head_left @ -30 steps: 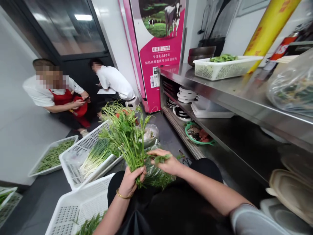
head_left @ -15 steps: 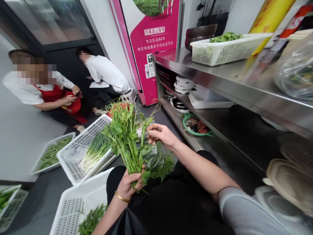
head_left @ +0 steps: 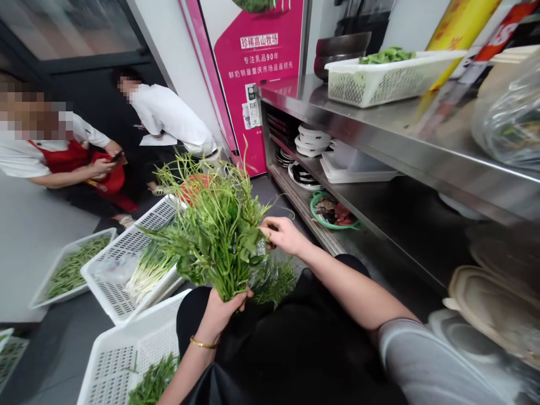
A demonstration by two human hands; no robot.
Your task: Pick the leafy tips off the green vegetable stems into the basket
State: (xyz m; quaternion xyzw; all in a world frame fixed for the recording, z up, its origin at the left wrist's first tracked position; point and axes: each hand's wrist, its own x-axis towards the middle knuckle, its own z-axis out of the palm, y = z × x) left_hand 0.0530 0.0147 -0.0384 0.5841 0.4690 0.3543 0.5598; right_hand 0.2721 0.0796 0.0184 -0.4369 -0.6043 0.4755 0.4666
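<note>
My left hand (head_left: 223, 310), with a gold bracelet on the wrist, is closed round the stems of a bunch of green leafy shoots (head_left: 213, 230) held upright over my lap. My right hand (head_left: 282, 234) is at the bunch's right side, its fingers pinching at a leafy stem there. More loose greens in clear plastic (head_left: 273, 278) lie on my lap just below the right hand. A white plastic basket (head_left: 122, 351) with some picked greens stands by my left knee.
On the floor stand white baskets of scallions (head_left: 139, 270) and of green beans (head_left: 70, 270). Two people crouch at the back left. A steel counter (head_left: 379, 135) on the right carries a basket of green pods (head_left: 388, 76); plates lie on its lower shelf.
The left hand has tipped the bunch leftward and fanned it wider. The right hand rose from my lap to the bunch's right side and pinches a stem there.
</note>
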